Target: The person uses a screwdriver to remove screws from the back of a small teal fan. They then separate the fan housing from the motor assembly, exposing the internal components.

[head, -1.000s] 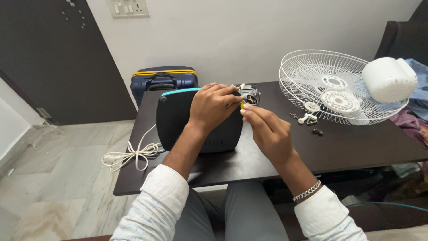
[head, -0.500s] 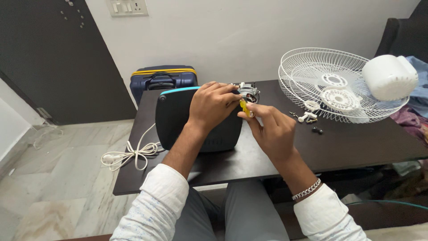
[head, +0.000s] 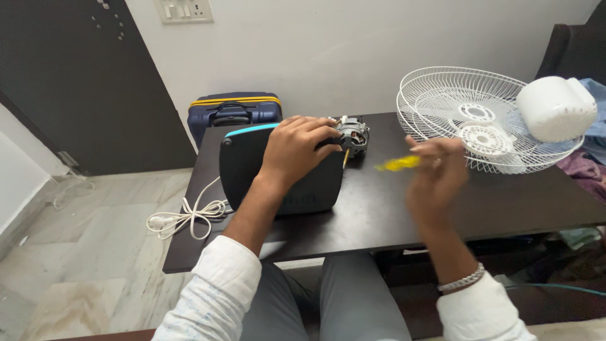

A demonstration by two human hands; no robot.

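On the dark table [head: 379, 215], seen from the head camera, the left hand [head: 297, 148] rests over the top edge of a black rounded casing [head: 278, 170] with a blue rim, its fingers curled and gripping by a small grey motor [head: 352, 134] that sits at the casing's right corner; a thin yellow wire hangs just below the motor; the right hand [head: 435, 177] is raised above the table, well to the right of the motor, clenched on a small yellow piece [head: 398, 164], which is too blurred to name, perhaps a tool handle; beyond that hand lie two white wire fan guards [head: 467, 113], with a white rounded housing [head: 555, 108] resting at their right rim; a coiled white cord [head: 186, 218] hangs off the table's left edge; a blue suitcase [head: 233, 110] stands against the wall behind the table.
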